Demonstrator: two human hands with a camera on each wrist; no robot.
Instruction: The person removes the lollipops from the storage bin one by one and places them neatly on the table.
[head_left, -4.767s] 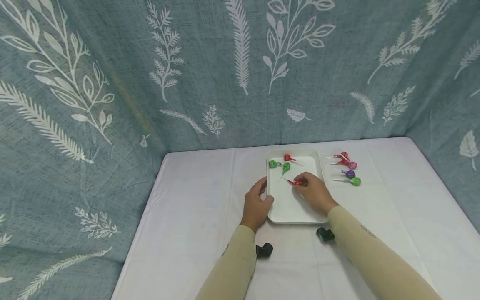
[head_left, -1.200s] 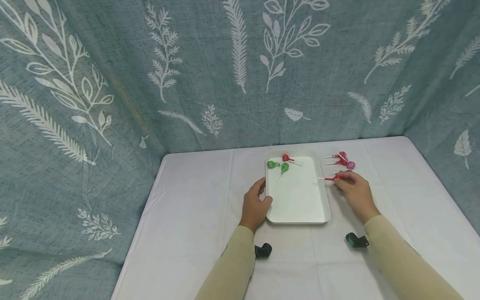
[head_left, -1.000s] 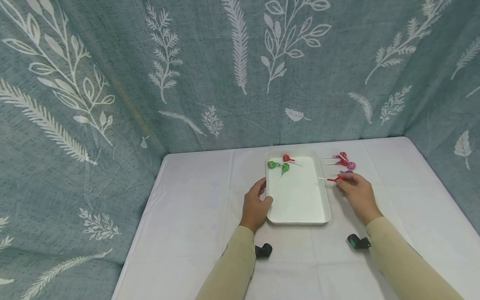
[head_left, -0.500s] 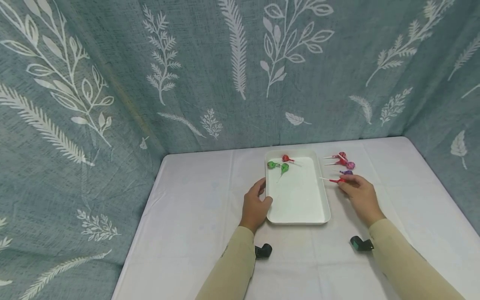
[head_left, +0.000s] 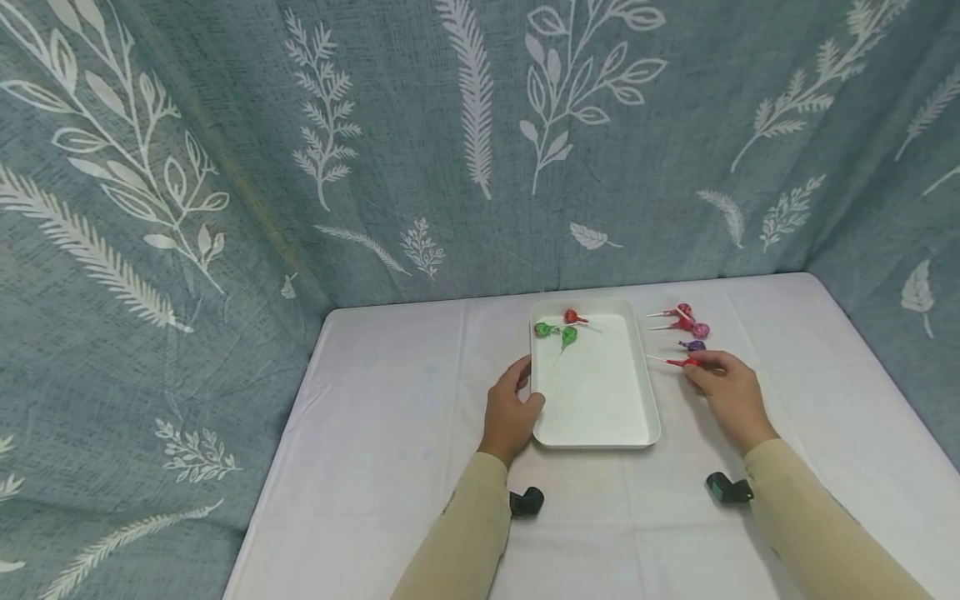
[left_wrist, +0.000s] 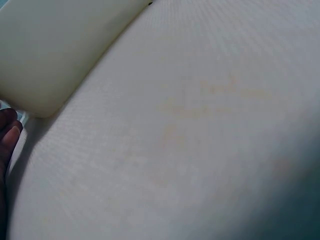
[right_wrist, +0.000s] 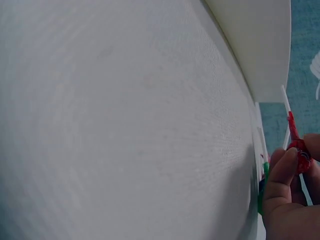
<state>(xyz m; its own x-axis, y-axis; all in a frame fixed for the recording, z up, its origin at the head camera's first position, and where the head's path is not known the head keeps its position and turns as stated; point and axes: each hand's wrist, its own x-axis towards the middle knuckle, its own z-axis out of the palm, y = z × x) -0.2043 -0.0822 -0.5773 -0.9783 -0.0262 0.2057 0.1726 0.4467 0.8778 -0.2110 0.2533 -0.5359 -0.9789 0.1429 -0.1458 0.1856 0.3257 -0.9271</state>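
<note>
My right hand [head_left: 731,400] pinches a red-wrapped lollipop [head_left: 678,362] by its head between thumb and fingers, its white stick pointing left to the tray's right rim. In the right wrist view the red lollipop [right_wrist: 300,155] shows close, with a green lollipop [right_wrist: 262,192] behind my fingers. My left hand [head_left: 512,412] holds the left side of the white tray [head_left: 596,442], thumb over its rim and fingers along the outer wall. Inside the tray's far end lie a red lollipop [head_left: 572,317] and two green lollipops [head_left: 569,336].
To the right of the tray lie red lollipops [head_left: 684,323], a pink lollipop [head_left: 701,331] and a purple lollipop [head_left: 697,345], sticks leftward. A white cloth [head_left: 405,417] covers the table. A leaf-patterned curtain [head_left: 450,242] stands behind it. Black wrist-camera pieces [head_left: 528,501] sit under the sleeves.
My right hand has carried the red lollipop from over the tray out past its right rim, and drifts slightly further right and nearer. My left hand stays at the tray.
</note>
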